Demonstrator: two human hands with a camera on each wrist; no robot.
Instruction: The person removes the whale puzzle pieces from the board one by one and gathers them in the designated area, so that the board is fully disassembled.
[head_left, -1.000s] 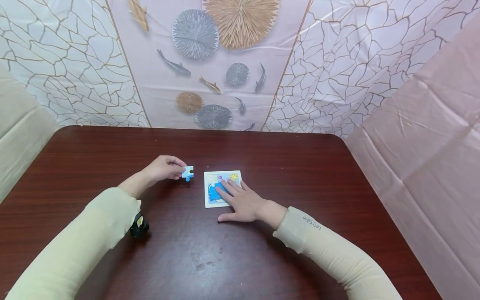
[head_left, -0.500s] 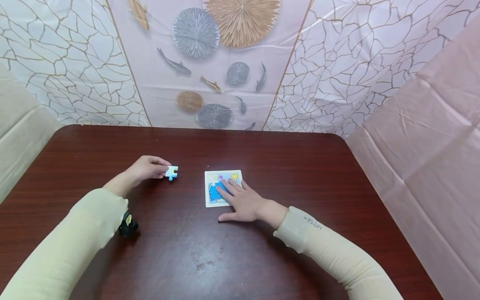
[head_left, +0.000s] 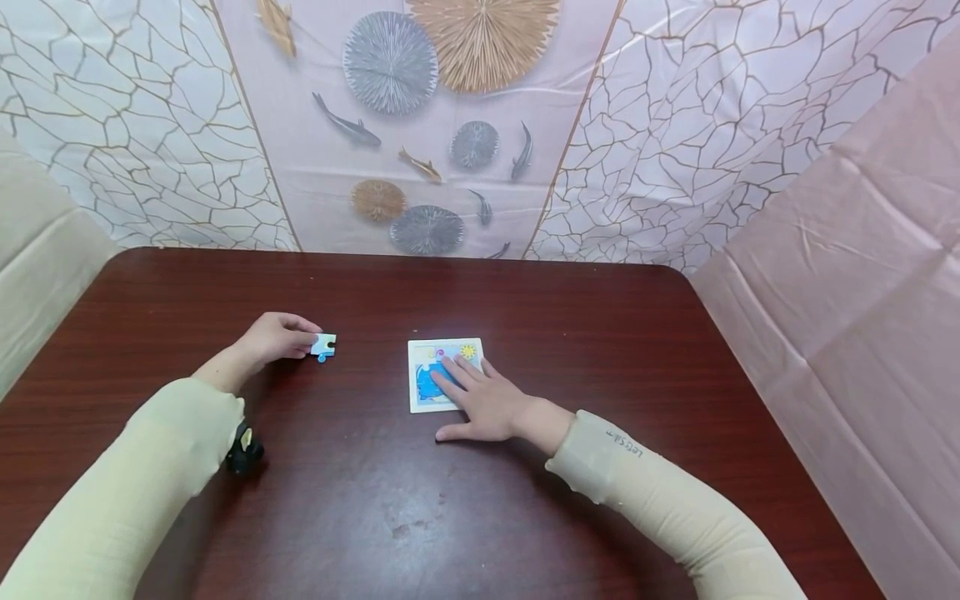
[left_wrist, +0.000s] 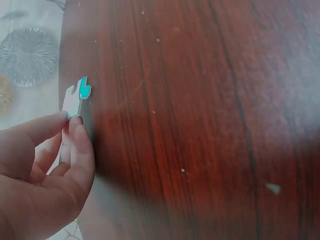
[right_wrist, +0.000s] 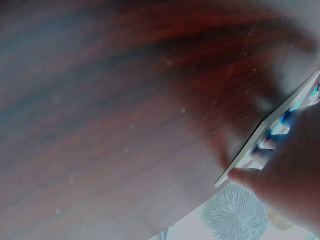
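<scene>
My left hand (head_left: pixel 276 340) pinches a light blue jigsaw piece (head_left: pixel 325 345) between thumb and fingers, to the left of the puzzle. In the left wrist view, the piece (left_wrist: pixel 74 102) stands edge-on beyond the fingertips, with a turquoise tab. A small square jigsaw board (head_left: pixel 413 392) with a white frame lies on the table, showing a blue figure and a yellow sun. Flat across its right part rests my right hand (head_left: pixel 491 407), fingers spread and thumb off the near edge. In the right wrist view, the board's pale rim (right_wrist: pixel 250 145) shows beside the fingers.
The dark red-brown wooden table (head_left: pixel 600 358) stretches on both sides of the board. A patterned curtain (head_left: pixel 420 150) hangs behind its far edge. On the left wrist sits a black device (head_left: pixel 245 452).
My left hand has moved left, away from the board, with the jigsaw piece still pinched. The right hand and the board have stayed in place.
</scene>
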